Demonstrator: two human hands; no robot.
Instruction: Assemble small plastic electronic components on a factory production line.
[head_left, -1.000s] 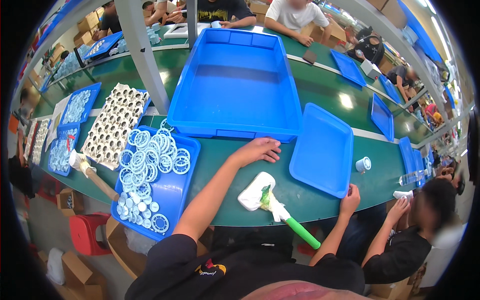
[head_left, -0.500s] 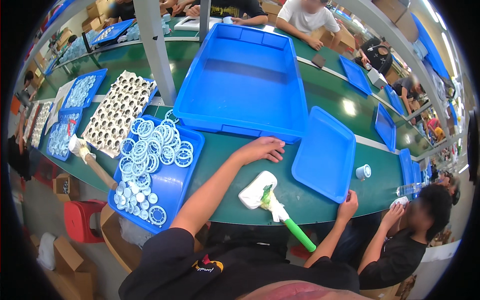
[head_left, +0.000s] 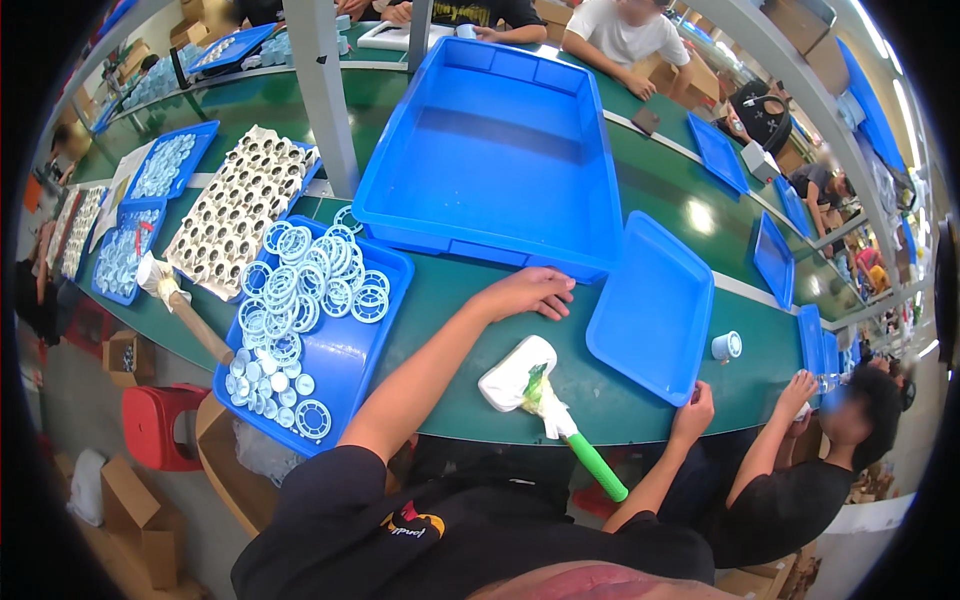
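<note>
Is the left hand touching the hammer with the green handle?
Apart: the head view shows green tabletop between the left hand and the hammer.

A shallow blue tray point(head_left: 652, 310) lies beside a deep bin point(head_left: 485, 165).

Grey floor point(head_left: 92, 410), red stool point(head_left: 158, 432), cardboard boxes point(head_left: 140, 508) lower left; strip lights point(head_left: 903, 100) upper right.

— How many mallets point(head_left: 518, 378) are there?
— Two: one green-handled at five o'clock, one wooden-handled at nine.
— Deep blue bins point(head_left: 490, 150)?
— One, at twelve.
— Light-blue cups point(head_left: 725, 347) at three o'clock?
— Just one.
</note>
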